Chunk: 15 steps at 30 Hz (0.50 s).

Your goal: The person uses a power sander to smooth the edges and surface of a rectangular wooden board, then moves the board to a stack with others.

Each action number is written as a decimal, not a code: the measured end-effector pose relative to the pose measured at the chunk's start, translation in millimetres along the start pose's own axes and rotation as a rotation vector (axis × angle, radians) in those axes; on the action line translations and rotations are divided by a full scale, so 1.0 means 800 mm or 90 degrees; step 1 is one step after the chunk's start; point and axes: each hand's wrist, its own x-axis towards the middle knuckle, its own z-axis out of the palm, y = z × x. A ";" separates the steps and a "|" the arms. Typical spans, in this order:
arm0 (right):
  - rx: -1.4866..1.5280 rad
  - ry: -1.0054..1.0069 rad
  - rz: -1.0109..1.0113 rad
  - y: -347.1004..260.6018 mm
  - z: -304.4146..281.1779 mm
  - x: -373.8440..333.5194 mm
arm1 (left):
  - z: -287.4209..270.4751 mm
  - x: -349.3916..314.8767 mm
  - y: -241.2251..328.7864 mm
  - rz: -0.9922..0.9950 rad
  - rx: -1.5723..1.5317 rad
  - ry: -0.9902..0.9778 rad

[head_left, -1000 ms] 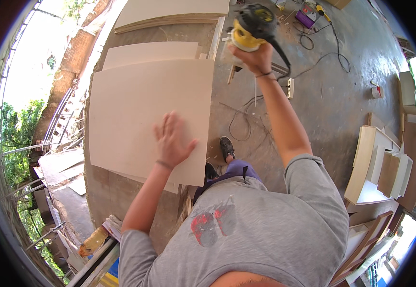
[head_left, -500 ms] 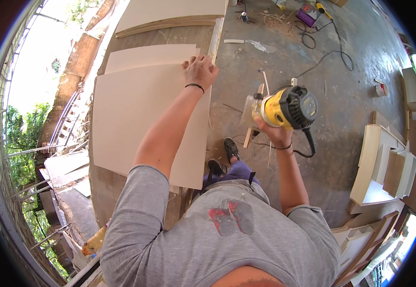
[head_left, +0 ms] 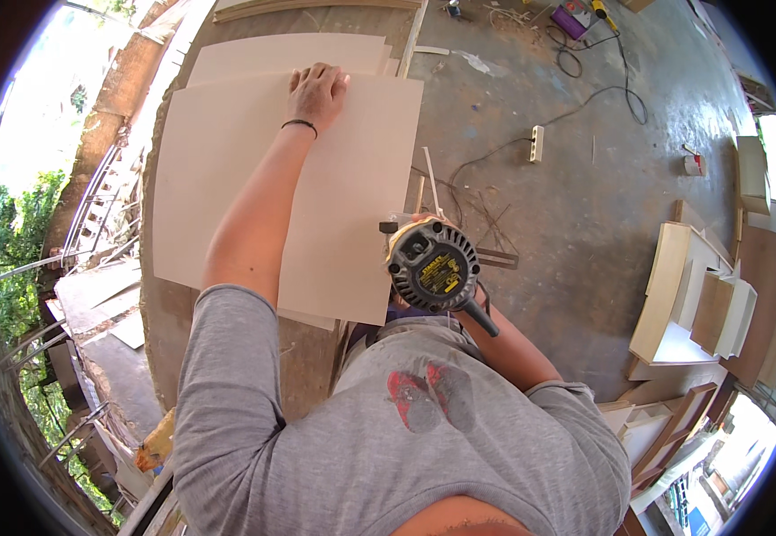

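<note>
A white panel [head_left: 227, 196] lies on top of another white panel [head_left: 290, 54] on the worktable. My left hand [head_left: 318, 96] rests at the far edge of the top panel, its fingers bent over that edge. My right hand [head_left: 424, 217] grips a yellow and black router [head_left: 433, 268] at the panel's right edge, in front of my body. The router's motor end faces up and its cord bends down along my right forearm. Most of the right hand is hidden behind the router, as is any contact between its base and the panel.
A white power strip [head_left: 536, 145] lies on the floor with a dark cable. Farther off are a purple box [head_left: 570, 20] and a small paint can [head_left: 693, 165]. Wooden cabinet parts [head_left: 674, 295] stand at the right. More stacked boards [head_left: 317, 16] lie at the table's far end.
The router has come left and nearer to my body, up to the panel's right edge, and its motor end has turned upward. My left hand has slid left along the far edge.
</note>
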 end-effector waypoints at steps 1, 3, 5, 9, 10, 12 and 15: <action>0.022 -0.002 0.024 0.001 0.009 0.000 | -0.008 -0.006 -0.002 0.005 -0.006 0.010; 0.073 0.007 0.052 0.006 0.015 -0.003 | -0.015 -0.003 0.006 -0.014 0.004 -0.035; 0.075 0.012 0.047 0.008 0.018 -0.004 | -0.018 -0.003 0.012 -0.026 0.004 -0.058; -0.119 -0.028 -0.234 -0.013 0.035 0.004 | -0.019 -0.005 0.013 -0.025 0.002 -0.059; -0.058 -0.015 -0.173 -0.015 0.036 0.005 | -0.021 -0.006 0.012 -0.021 0.006 -0.061; -0.040 -0.015 -0.079 0.000 0.015 0.020 | -0.021 -0.006 0.015 -0.026 0.009 -0.064; -0.157 -0.012 -0.120 0.010 0.001 0.044 | -0.021 -0.007 0.014 -0.028 0.009 -0.055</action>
